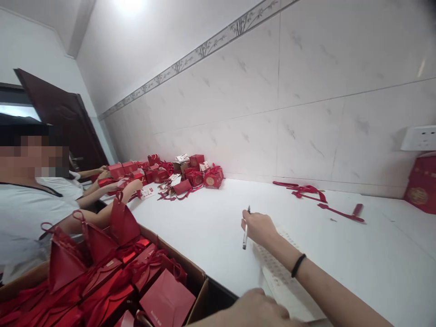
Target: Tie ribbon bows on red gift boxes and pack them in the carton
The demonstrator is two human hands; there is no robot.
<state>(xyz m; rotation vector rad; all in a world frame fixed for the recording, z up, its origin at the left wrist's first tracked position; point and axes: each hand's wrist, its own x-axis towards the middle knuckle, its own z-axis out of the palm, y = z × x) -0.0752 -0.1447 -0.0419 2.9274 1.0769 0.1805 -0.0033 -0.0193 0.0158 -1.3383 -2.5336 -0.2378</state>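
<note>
My right hand point(259, 228) is closed around a pen point(245, 240) with a clear barrel, held above the white table. A black band circles that wrist. Under my right forearm lies a sheet or booklet of paper point(284, 277) with rows of small marks, partly covered by the arm. At the bottom edge my left hand point(255, 309) is close to the paper's near side. Its fingers are blurred and partly cut off, so what they hold, if anything, does not show.
A cardboard box point(199, 272) full of red gift boxes stands at lower left. More red gift boxes point(213, 177) and tags are piled against the tiled wall. Red ribbons point(308, 193) lie at the back right, near a red box point(422, 184). A person point(30, 213) reaches in from the left.
</note>
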